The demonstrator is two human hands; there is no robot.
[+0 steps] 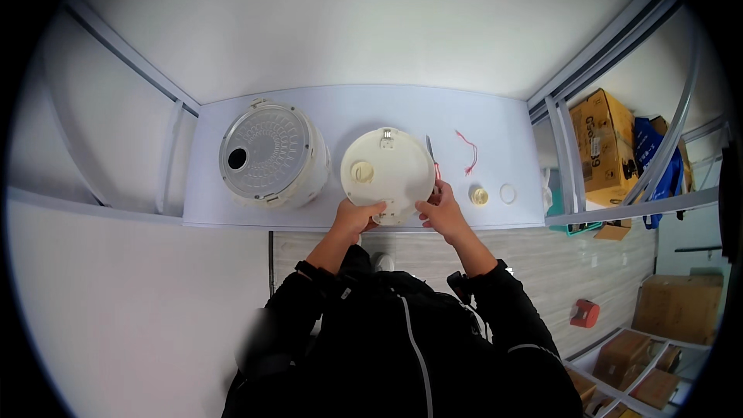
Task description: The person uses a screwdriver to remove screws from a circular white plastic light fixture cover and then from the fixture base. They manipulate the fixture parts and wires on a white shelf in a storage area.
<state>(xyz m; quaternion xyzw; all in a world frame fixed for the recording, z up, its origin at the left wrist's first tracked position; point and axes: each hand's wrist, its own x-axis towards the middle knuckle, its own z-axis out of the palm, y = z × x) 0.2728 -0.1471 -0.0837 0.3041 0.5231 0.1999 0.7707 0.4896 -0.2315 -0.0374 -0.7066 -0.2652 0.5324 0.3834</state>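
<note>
Both my hands grip a round cream-coloured lid [402,174] at its near edge, above the table's front edge. My left hand [356,218] is closed on the rim at lower left, thumb on top. My right hand [443,210] grips the lower right rim the same way. The lid bears a metal latch at its far edge, a round cream fitting left of its middle and small metal parts near my thumbs. Close beside its right edge lie scissors [430,149] with red handles, partly hidden by the lid and my right hand.
On the table [348,101], a white drum [313,178] with a patterned silver top and black round hole stands left. A red cord [470,153], a small cream cap [479,197] and a thin ring [508,193] lie right. Cardboard boxes [600,147] stand beyond the right frame.
</note>
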